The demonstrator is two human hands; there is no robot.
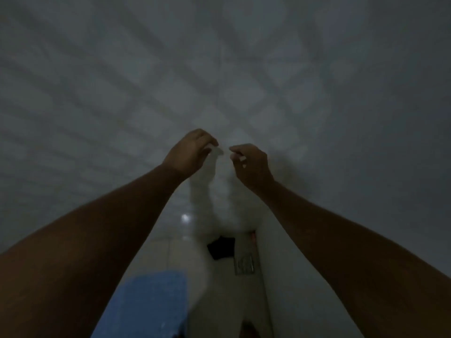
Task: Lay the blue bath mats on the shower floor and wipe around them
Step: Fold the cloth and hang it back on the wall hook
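The frame is dim and blurred. Both my arms reach forward and up toward the tiled wall. My left hand [192, 152] and my right hand [249, 162] each pinch a top corner of a white cloth [214, 191], which hangs down between them in front of the wall. One blue bath mat [146, 303] lies flat on the pale shower floor at the bottom, below my left forearm. Its left part is hidden by that arm.
Grey patterned wall tiles [219, 69] fill the upper view. A metal floor drain [244, 264] sits by a white wall edge on the right, with a dark object [222, 247] beside it. A foot [249, 330] shows at the bottom edge.
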